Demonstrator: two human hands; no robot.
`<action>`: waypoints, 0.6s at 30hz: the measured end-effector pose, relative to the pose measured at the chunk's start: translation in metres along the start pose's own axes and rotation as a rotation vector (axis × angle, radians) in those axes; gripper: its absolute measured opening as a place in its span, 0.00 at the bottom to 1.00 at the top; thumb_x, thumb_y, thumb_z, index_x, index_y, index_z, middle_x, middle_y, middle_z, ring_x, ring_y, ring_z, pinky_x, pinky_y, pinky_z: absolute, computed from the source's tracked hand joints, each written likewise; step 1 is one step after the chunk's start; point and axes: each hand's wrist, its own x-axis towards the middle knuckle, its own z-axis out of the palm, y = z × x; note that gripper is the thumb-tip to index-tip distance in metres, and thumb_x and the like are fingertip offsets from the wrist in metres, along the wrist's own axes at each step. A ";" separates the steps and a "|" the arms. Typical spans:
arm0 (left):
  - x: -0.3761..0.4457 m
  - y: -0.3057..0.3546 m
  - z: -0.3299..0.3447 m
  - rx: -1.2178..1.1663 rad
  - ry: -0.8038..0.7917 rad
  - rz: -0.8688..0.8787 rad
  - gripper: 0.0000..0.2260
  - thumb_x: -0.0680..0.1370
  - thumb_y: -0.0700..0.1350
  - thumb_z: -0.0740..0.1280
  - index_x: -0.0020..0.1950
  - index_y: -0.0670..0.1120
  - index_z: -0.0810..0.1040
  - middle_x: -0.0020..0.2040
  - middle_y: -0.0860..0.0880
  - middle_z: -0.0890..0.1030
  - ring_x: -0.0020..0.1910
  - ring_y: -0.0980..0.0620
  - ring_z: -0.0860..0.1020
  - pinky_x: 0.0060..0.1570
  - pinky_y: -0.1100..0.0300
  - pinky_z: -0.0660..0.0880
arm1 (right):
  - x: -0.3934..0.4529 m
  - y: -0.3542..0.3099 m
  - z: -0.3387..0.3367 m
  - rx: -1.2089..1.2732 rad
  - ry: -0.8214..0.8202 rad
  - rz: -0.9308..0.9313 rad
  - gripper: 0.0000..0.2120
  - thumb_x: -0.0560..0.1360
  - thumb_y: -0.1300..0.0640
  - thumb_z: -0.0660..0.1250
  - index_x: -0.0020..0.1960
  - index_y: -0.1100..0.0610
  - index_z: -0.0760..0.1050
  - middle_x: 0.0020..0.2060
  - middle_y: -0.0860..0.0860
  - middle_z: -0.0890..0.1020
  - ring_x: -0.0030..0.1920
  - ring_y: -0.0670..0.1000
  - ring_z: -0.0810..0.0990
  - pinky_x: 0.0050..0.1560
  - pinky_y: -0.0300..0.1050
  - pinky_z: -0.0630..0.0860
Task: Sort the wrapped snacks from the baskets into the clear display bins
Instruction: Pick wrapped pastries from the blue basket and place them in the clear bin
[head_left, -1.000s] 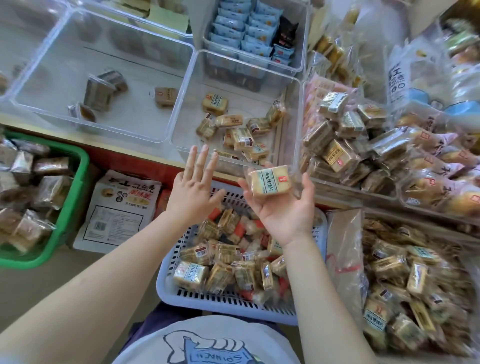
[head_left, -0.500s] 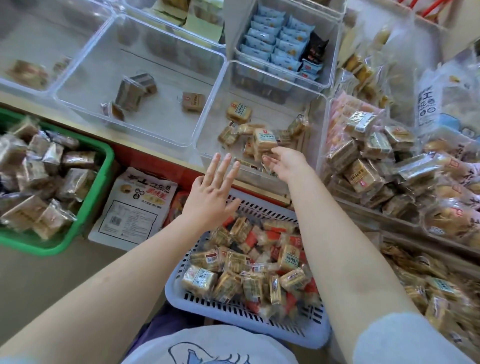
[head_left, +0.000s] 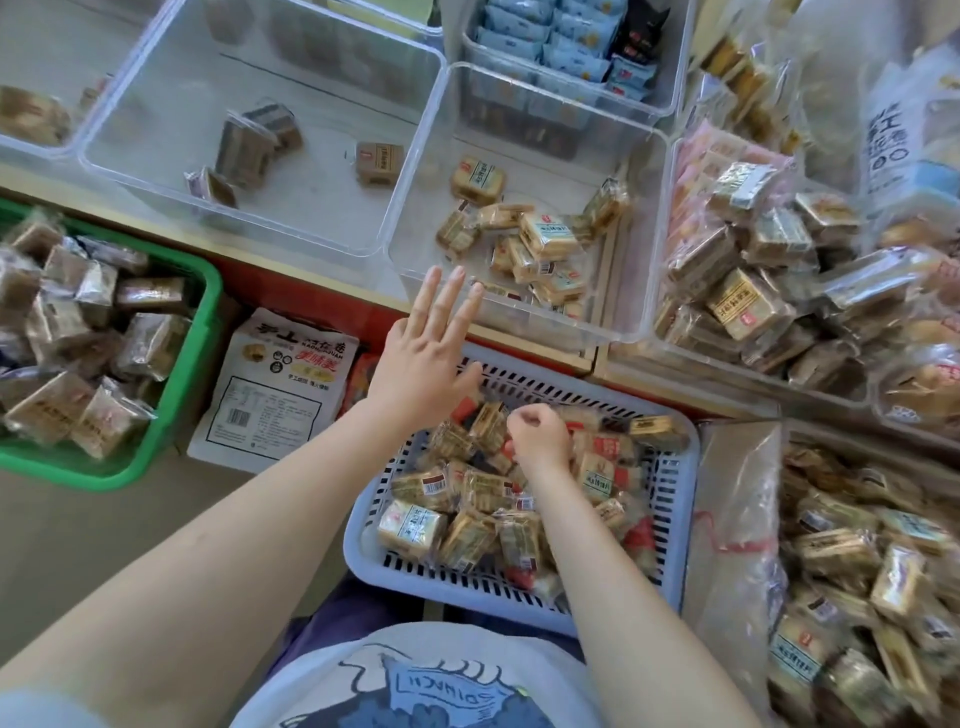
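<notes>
Person, head view. Both forearms bare from elbow to wrist; no watch, ring or bracelet visible on the left hand (head_left: 415, 364) or the right hand (head_left: 537, 439). White T-shirt (head_left: 415, 686) at 6 o'clock, printed with a blue cartoon graphic and outlined block lettering. Pale short sleeve edge at 7 o'clock. Dark navy trousers (head_left: 337, 618) above the shirt hem.

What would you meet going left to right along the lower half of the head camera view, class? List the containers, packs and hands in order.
green basket → flat printed snack pack → left hand → right hand, down in the lavender basket → clear bag of wrapped snacks.
</notes>
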 end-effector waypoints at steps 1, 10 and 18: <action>0.000 -0.001 0.001 0.000 0.000 -0.001 0.37 0.80 0.57 0.60 0.81 0.53 0.39 0.81 0.51 0.36 0.78 0.51 0.32 0.70 0.49 0.61 | 0.005 0.009 0.014 -0.047 -0.053 0.052 0.09 0.79 0.52 0.65 0.57 0.54 0.76 0.56 0.54 0.82 0.51 0.53 0.81 0.58 0.55 0.79; 0.001 -0.006 0.007 0.026 0.027 0.015 0.37 0.80 0.55 0.61 0.81 0.53 0.40 0.81 0.51 0.38 0.79 0.49 0.35 0.70 0.50 0.61 | 0.040 0.017 0.061 0.208 -0.006 0.318 0.41 0.76 0.50 0.71 0.81 0.55 0.53 0.75 0.56 0.67 0.72 0.58 0.69 0.71 0.51 0.67; 0.001 -0.008 0.000 0.003 0.009 0.027 0.37 0.81 0.55 0.60 0.81 0.55 0.39 0.81 0.53 0.37 0.78 0.52 0.33 0.70 0.49 0.61 | -0.026 -0.002 -0.015 1.081 -0.348 0.388 0.22 0.80 0.51 0.54 0.61 0.64 0.78 0.48 0.63 0.82 0.49 0.61 0.79 0.55 0.54 0.74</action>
